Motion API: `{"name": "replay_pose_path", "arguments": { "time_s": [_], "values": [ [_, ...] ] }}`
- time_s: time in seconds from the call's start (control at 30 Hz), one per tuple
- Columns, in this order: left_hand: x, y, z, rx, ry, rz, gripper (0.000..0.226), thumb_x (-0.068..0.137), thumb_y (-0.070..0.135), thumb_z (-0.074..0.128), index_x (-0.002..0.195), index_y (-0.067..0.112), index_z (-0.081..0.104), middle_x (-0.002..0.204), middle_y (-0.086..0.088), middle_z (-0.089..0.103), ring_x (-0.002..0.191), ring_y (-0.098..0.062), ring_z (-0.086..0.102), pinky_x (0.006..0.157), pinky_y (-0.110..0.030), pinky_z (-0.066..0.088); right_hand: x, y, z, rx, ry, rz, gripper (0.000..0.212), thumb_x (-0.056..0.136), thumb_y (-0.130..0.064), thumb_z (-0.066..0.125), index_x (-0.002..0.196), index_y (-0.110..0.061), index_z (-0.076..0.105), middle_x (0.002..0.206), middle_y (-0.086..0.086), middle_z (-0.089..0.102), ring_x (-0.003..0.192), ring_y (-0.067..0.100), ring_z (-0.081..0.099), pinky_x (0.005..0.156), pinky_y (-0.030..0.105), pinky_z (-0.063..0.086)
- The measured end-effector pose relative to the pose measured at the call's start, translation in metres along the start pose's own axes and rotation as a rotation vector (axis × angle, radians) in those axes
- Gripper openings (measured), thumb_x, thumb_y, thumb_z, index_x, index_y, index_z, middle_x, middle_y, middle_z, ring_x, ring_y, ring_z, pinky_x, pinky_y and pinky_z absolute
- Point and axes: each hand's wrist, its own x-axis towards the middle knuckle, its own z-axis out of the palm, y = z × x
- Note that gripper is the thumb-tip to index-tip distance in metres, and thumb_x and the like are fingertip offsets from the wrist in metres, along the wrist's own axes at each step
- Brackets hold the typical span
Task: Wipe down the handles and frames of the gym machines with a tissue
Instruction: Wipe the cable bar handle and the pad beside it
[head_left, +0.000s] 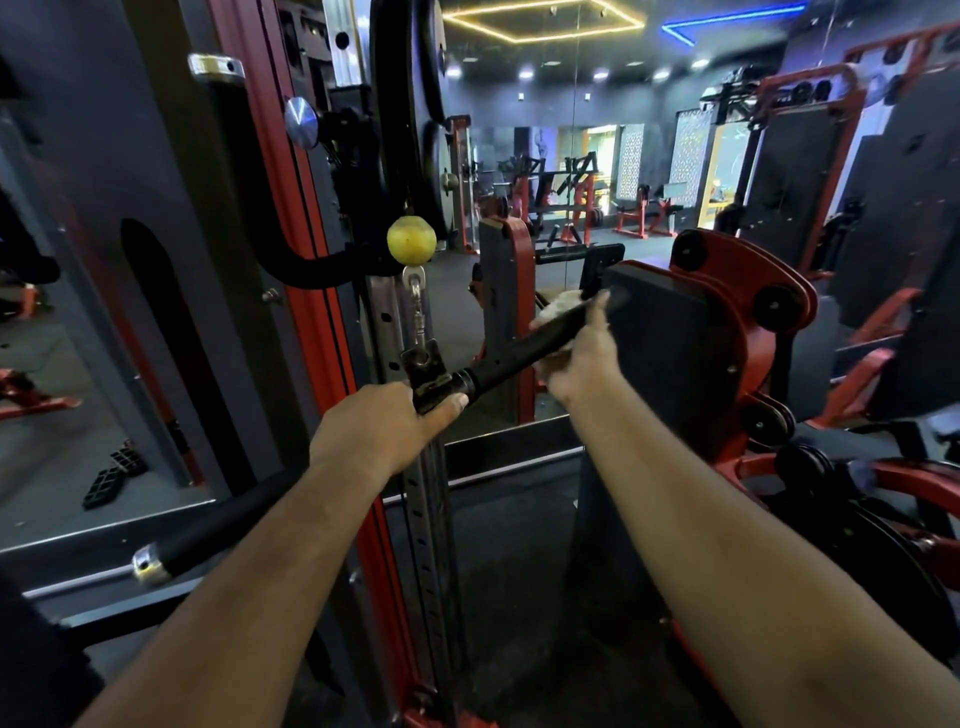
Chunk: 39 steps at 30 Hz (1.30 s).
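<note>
While left hand (382, 428) steadies bar (519, 351), tissue (558, 306) under right hand (582, 358)

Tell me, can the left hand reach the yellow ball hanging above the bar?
Probably yes. The yellow ball hangs just above the left hand, with only the clip and chain between. But that hand grips the bar, so it must let go first.

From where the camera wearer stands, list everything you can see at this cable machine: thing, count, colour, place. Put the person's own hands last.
Bar handle: one, black, hanging across the centre from the cable clip.
Tissue: one, white, wrapped round the bar's far end.
Ball stopper: one, yellow, above the clip.
Upright frame: one, red, left of centre.
Pad: one, black, right, on a red bracket.
Left hand: grips the bar's middle swivel.
Right hand: holds the tissue on the bar.
</note>
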Motion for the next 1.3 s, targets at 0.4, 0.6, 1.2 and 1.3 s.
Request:
{"name": "replay_pose_path", "arguments": {
  "time_s": [0.4, 0.6, 1.2, 1.3],
  "values": [
    [0.001, 0.001, 0.002, 0.004, 0.0, 0.009, 0.07, 0.083, 0.091, 0.03, 0.082, 0.026, 0.055, 0.071, 0.002, 0.065, 0.063, -0.015, 0.064, 0.06, -0.034, 0.057, -0.003, -0.001, 0.001, 0.053, 0.046, -0.121, 0.066, 0.083, -0.071, 0.066, 0.119, -0.015, 0.07, 0.1, 0.006, 0.077, 0.087, 0.024, 0.075, 0.094, 0.045, 0.058],
    [0.003, 0.003, 0.001, 0.057, 0.018, 0.007, 0.064, 0.085, 0.089, 0.034, 0.079, 0.027, 0.053, 0.072, 0.002, 0.062, 0.061, -0.014, 0.06, 0.052, -0.03, 0.043, -0.063, 0.096, 0.0, -0.081, -0.116, 0.176, 0.075, 0.074, -0.074, 0.067, 0.122, -0.016, 0.068, 0.113, 0.012, 0.075, 0.103, 0.031, 0.073, 0.098, 0.051, 0.055],
    [0.004, -0.002, 0.0, 0.096, 0.035, 0.004, 0.066, 0.085, 0.089, 0.032, 0.085, 0.028, 0.056, 0.073, 0.002, 0.063, 0.062, -0.016, 0.062, 0.055, -0.031, 0.048, -0.094, 0.087, 0.02, -0.283, 0.003, 0.137, 0.051, 0.099, -0.058, 0.051, 0.123, -0.014, 0.063, 0.094, 0.007, 0.076, 0.088, 0.022, 0.075, 0.076, 0.037, 0.062],
    [0.002, -0.003, 0.002, 0.045, 0.014, -0.008, 0.069, 0.084, 0.091, 0.031, 0.084, 0.027, 0.056, 0.072, 0.002, 0.065, 0.062, -0.016, 0.064, 0.06, -0.035, 0.058, -0.064, 0.056, 0.026, -0.079, 0.1, 0.027, 0.045, 0.099, -0.051, 0.058, 0.119, -0.011, 0.063, 0.098, 0.009, 0.075, 0.091, 0.024, 0.074, 0.095, 0.045, 0.058]
  ]
}}
